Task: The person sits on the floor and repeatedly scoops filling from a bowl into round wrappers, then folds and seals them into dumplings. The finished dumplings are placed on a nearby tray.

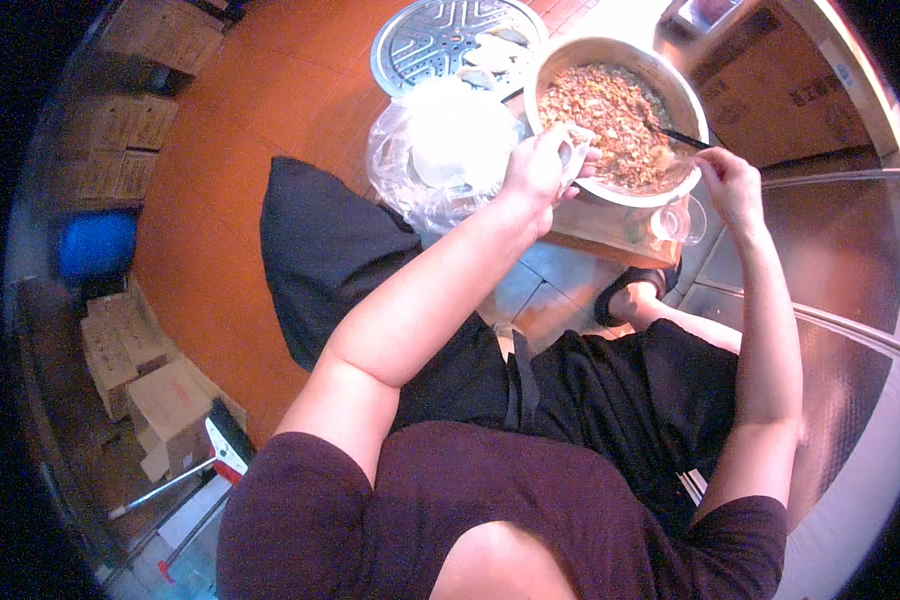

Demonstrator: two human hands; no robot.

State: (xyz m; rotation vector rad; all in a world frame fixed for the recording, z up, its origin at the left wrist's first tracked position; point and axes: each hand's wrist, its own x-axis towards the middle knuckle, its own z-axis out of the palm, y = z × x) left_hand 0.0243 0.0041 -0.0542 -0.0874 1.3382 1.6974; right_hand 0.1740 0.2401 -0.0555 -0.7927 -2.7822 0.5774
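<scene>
My left hand [534, 171] cups a thin white dough wrapper [574, 150] beside the near-left rim of a large white basin [534, 112]. Chopped reddish-brown filling [600, 101] covers the bottom of the basin. At the basin's right rim, my right hand [733, 184] pinches the end of a dark-handled utensil [682, 138], whose far end lies in the filling. To the left of my left hand, an open clear plastic bag [390, 161] holds a bright white pile [457, 139], too overexposed to make out. Beyond it, several folded dumplings [499, 54] rest on a perforated metal steamer tray [420, 45].
The basin stands on a cardboard box [607, 240], with a clear plastic cup [675, 223] by its near edge. Metal-faced cabinet doors [832, 240] are at right. Cardboard boxes [169, 409], a blue object [97, 244] and a squeegee-like tool [225, 446] stand at left.
</scene>
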